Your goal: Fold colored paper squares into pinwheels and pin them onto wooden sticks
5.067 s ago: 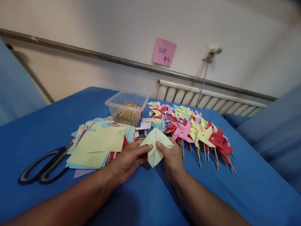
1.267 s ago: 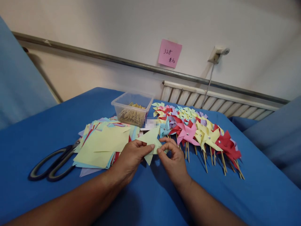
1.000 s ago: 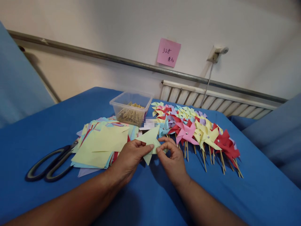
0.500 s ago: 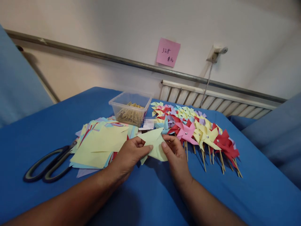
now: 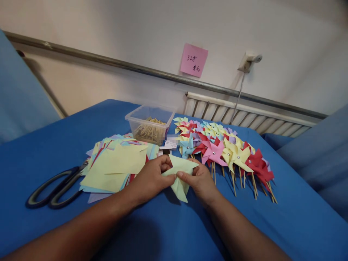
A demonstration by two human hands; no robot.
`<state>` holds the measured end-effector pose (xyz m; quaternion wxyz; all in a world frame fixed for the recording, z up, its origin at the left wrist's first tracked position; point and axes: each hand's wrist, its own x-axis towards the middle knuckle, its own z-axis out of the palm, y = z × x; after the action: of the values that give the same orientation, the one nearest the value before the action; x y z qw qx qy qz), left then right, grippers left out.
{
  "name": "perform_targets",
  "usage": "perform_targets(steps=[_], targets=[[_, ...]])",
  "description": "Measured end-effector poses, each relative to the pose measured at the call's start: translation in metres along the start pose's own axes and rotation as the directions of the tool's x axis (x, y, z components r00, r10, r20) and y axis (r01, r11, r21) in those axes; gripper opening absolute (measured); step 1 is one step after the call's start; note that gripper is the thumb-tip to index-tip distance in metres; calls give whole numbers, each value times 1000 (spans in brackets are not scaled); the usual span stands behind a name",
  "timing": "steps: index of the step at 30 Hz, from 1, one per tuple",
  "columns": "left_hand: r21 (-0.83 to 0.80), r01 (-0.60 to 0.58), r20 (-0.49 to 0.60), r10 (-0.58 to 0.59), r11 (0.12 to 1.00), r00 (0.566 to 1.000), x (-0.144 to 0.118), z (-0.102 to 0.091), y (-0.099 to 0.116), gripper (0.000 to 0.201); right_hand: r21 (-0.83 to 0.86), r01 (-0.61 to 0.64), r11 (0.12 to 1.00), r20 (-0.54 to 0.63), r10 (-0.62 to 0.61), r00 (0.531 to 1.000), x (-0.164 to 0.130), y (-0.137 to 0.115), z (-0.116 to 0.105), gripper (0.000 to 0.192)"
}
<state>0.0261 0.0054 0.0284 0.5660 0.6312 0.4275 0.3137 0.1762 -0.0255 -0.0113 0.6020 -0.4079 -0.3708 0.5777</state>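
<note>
A pale green paper pinwheel (image 5: 181, 167), without a stick in view, is held between my two hands above the blue cloth. My left hand (image 5: 156, 175) grips its left side, the thumb pressing near the middle. From the right, my right hand (image 5: 201, 179) pinches it with the thumb close to the centre, where folded corners come together. One paper point hangs down below the thumbs. The fingers behind the paper are partly hidden. Just left of my left hand lies a stack of cut coloured paper sheets (image 5: 116, 166), with yellow on top.
Black-handled scissors (image 5: 54, 188) lie at the left, blades under the paper. A clear plastic box (image 5: 149, 125) of thin sticks stands behind, beside a small white box (image 5: 170, 145). Finished pinwheels on sticks (image 5: 213, 152) crowd the right. A radiator (image 5: 217, 110) lines the wall.
The green paper has been turned between my hands, and its corners are now gathered at the centre. My right thumb has moved left, close to my left thumb.
</note>
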Motion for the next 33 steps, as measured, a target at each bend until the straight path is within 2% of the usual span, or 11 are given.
perform_targets(steps=[2, 4, 6, 8, 12, 19, 23, 26, 30, 33], targets=[[-81, 33, -113, -42, 996, 993, -1, 4, 1, 25, 52, 30, 998, -61, -27, 998, 0, 3, 2, 35], [-300, 106, -119, -148, 948, 982, -2, 10, 1, 31, 117, 80, 990, -117, -66, 991, 1, 7, 4, 34], [-539, 201, 28, -222, 818, 975, -5, 16, 0, 29, 152, 129, 980, -167, -103, 981, 1, 9, 6, 34], [-654, 258, 146, -216, 711, 965, -6, 20, -2, 24, 152, 157, 976, -210, -124, 970, 2, 10, 6, 35], [-665, 271, 162, -220, 696, 962, -6, 22, -5, 18, 154, 174, 973, -245, -134, 960, 3, 10, 5, 36], [-621, 239, 79, -245, 746, 966, -6, 24, -4, 24, 102, 173, 980, -247, -144, 958, 2, 15, 6, 35], [-590, 232, 26, -269, 773, 963, -7, 25, -4, 28, 115, 155, 981, -197, -130, 972, 2, 15, 7, 33], [-615, 215, -6, -277, 758, 961, -6, 21, -3, 26, 99, 153, 983, -171, -135, 976, 0, 12, 7, 33], [-701, 188, -23, -286, 688, 958, -1, 8, 3, 25, -97, 278, 956, -169, -291, 942, -7, 3, 8, 33], [-754, 170, -47, -311, 634, 949, 3, -1, 5, 24, -249, 383, 889, -59, -409, 911, -16, -1, 11, 36]])
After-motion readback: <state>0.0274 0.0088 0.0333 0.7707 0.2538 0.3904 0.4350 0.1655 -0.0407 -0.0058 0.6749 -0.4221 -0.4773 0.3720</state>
